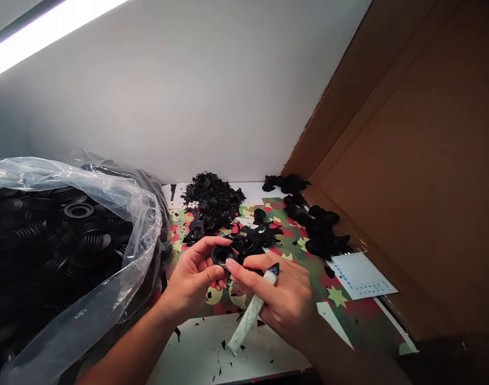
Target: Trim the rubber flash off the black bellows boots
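My left hand (200, 270) pinches a black rubber ring (219, 255) between thumb and fingers, its round opening tilted up toward me. My right hand (279, 299) is close beside it, the index fingertip touching the ring's right edge. Tucked in the right hand is a slim trimming knife (248, 323); its handle is wrapped in white, and a dark pointed tip shows above the fingers. Just behind the hands lie black rubber scraps and a few ring-like pieces (252, 240) on the patterned sheet (224, 297).
On the left, a clear plastic bag (142, 214) holds many black ribbed rubber parts (78, 211). A heap of black trimmings (212, 206) lies at the back. Dark cloth-like bundles (322, 227) line the right edge by a cardboard wall (409, 187). A white printed card (363, 275) lies nearby.
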### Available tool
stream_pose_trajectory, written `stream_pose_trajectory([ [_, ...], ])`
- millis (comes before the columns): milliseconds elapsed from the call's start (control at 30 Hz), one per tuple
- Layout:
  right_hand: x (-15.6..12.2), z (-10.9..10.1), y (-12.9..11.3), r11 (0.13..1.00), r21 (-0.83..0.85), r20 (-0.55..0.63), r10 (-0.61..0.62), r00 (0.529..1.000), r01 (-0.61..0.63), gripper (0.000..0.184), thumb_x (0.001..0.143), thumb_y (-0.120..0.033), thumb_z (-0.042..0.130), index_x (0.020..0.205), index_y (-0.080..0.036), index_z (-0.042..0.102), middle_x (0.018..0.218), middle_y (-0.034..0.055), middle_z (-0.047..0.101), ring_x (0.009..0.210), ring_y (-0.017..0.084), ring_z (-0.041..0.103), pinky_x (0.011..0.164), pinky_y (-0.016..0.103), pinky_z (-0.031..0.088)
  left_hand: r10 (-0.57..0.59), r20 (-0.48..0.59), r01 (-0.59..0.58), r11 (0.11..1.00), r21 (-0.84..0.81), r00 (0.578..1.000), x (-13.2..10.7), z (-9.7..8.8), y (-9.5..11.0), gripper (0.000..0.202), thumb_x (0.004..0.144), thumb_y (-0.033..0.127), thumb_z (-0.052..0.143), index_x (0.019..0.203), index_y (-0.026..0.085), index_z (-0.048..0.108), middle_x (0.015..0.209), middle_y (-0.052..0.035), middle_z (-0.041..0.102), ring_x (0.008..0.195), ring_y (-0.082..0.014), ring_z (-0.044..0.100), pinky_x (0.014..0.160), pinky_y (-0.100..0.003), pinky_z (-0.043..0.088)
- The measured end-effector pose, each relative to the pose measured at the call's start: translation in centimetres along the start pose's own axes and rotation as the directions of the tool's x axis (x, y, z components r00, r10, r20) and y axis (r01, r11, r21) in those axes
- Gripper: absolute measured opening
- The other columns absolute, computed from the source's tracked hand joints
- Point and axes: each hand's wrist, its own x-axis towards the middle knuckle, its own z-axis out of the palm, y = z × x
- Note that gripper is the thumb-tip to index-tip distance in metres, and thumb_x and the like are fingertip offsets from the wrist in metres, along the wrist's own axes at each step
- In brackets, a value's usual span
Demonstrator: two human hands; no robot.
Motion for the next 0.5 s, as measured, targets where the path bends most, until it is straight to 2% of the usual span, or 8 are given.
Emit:
stream_pose_trajectory([
  [167,0.2,0.5,-0.5,0.992,0.060,-0.036,0.118,0.992,-0.115,0.022,0.098,-0.011,0.060,0.109,-0.019,0.078,0.076,0.0035,0.073,0.064,0.013,0.065,0.056,0.024,0.049,0.017,0.030,-0.018,1.000,0.015,0.999,0.0,-0.1,-0.2,0.045,0.068,0.032,0.094,0.109,0.021,0.077,0.066,0.0014,0.065,0.053,-0.0079,0.059,0.053,-0.016,0.050],
  [300,-0.5,-0.4,0.8,0.941,-0.053,-0.150,0.323,0.935,-0.333,0.020,0.100,-0.018,0.061,0.110,-0.021,0.078,0.081,0.0039,0.073,0.066,0.014,0.067,0.062,0.025,0.053,0.068,0.054,-0.069,0.997,0.016,0.996,0.1,-0.4,-0.1,0.044,0.071,0.031,0.092,0.111,0.022,0.076,0.073,0.0005,0.067,0.056,-0.0078,0.057,0.053,-0.017,0.048],
  [400,-4.0,-2.1,3.2,0.859,-0.202,-0.190,0.438,0.879,-0.471,0.023,0.100,-0.035,0.060,0.107,-0.023,0.079,0.088,0.0068,0.076,0.071,0.020,0.071,0.065,0.032,0.053,0.134,0.039,-0.138,0.983,0.118,0.990,-0.1,-0.4,0.1,0.037,0.076,0.031,0.087,0.110,0.023,0.075,0.083,-0.0014,0.068,0.060,-0.0093,0.056,0.055,-0.019,0.047],
  [467,-8.3,-3.2,5.4,0.759,-0.308,-0.180,0.546,0.818,-0.574,0.038,0.098,-0.055,0.055,0.100,-0.027,0.080,0.086,0.0097,0.076,0.064,0.025,0.069,0.053,0.036,0.048,0.219,0.059,-0.227,0.928,0.296,0.974,-0.6,0.0,-0.3,0.024,0.081,0.028,0.079,0.103,0.021,0.075,0.090,-0.0045,0.069,0.070,-0.0134,0.060,0.061,-0.022,0.050],
  [500,-10.8,-3.6,6.7,0.713,-0.339,-0.149,0.603,0.784,-0.613,0.043,0.093,-0.064,0.054,0.096,-0.030,0.081,0.081,0.0108,0.075,0.057,0.026,0.065,0.047,0.038,0.043,0.259,0.094,-0.274,0.870,0.411,0.961,-0.8,0.3,-0.6,0.015,0.083,0.024,0.074,0.098,0.019,0.075,0.091,-0.0058,0.069,0.076,-0.0157,0.062,0.065,-0.024,0.052],
])
